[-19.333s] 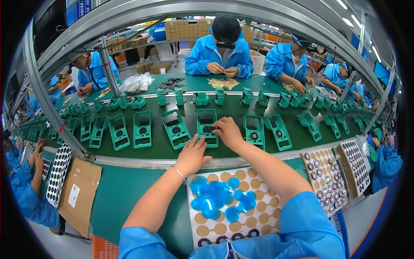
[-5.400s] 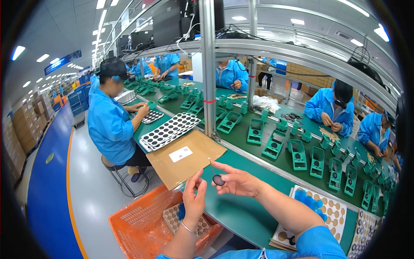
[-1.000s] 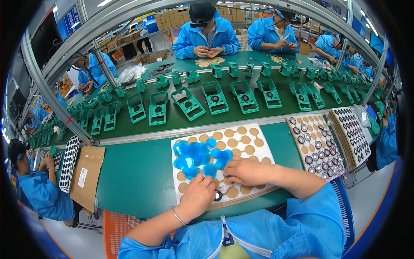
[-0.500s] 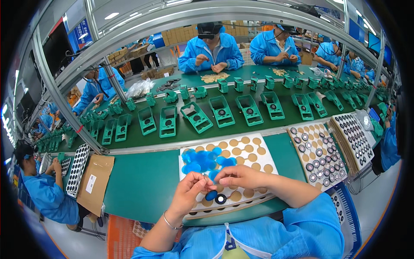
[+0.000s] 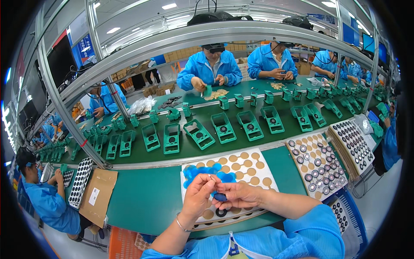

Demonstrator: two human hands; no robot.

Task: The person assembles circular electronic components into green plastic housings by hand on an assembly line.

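Close together over a white tray (image 5: 254,159) with round tan recesses, both of my hands are closed. My left hand (image 5: 199,194) pinches with thumb and forefinger raised; whatever is between its fingertips is too small to make out. Fingers of my right hand (image 5: 241,194) are on a dark blue disc (image 5: 220,197), which is tilted just beneath the left fingertips. Partly hidden below them, a black ring-shaped piece (image 5: 221,213) lies on the tray. Behind my hands, a loose pile of translucent blue round films (image 5: 226,177) covers part of the tray.
At the right stand a tray of round speaker-like parts (image 5: 319,168) and a stack of filled trays (image 5: 353,144). Beyond the bench, a belt carries green plastic housings (image 5: 250,126). Flattened cardboard (image 5: 98,192) lies left. Metal frame bars (image 5: 64,112) rise ahead; co-workers sit opposite.
My right hand has closed in beside the left, and its fingers are now on the dark blue disc, which has turned more edge-on. The whole view has shifted, showing the scene lower.
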